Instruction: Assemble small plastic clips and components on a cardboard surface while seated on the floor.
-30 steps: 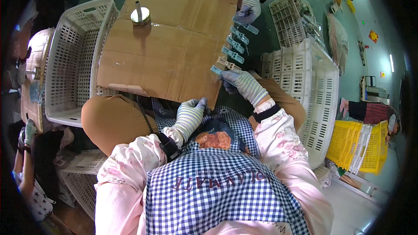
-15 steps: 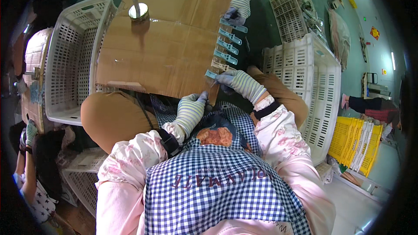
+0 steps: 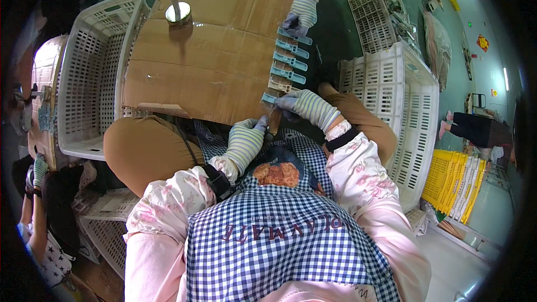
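Observation:
My right hand (image 3: 312, 107), in a striped grey-tipped glove, pinches the outer end of a light blue clip (image 3: 269, 98) at the near right corner of the cardboard-covered table (image 3: 196, 72). To its left, my left hand (image 3: 245, 141), gloved alike, is closed at the table's near edge beside the end of a narrow brown strip (image 3: 273, 122). What its fingertips hold is hidden. Beyond my right hand, a cream clip (image 3: 282, 86) and several more light blue clips (image 3: 288, 75) sit in a row along the table's right edge. A co-worker's gloved hand (image 3: 301, 14) is at the farthest clip.
On the table stands a round metal piece with an upright tube (image 3: 178, 12). White plastic crates stand left (image 3: 92, 78) and right (image 3: 411, 117) of my knees. Farther right are a crate of metal parts (image 3: 372, 19) and stacked yellow baskets (image 3: 447, 184). Another person works at far left.
The row of clips has shifted slightly left. The co-worker's hand has moved a little left at the far end of the row. My two hands have hardly moved.

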Motion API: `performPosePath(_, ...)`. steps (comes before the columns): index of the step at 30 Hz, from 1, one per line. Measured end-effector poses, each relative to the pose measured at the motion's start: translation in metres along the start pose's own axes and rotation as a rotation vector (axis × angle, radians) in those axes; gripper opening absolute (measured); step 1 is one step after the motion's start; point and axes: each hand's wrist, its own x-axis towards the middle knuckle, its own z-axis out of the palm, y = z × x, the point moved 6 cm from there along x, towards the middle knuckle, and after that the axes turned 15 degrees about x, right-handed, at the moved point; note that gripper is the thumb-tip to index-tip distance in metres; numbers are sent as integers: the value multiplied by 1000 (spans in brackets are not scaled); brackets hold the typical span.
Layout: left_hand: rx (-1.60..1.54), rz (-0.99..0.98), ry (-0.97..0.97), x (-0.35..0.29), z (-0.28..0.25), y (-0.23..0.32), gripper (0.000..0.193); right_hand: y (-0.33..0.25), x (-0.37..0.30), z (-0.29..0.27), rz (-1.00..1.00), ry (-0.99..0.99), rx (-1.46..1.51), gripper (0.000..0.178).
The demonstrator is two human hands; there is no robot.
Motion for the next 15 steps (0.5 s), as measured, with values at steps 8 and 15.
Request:
performPosePath(8, -16, 13, -26, 2, 3, -1, 40, 16, 14, -15, 304, 88, -162, 48)
performPosePath(15, -22, 36, -13, -2, 1, 6, 40, 14, 7, -24, 358, 116, -348, 57)
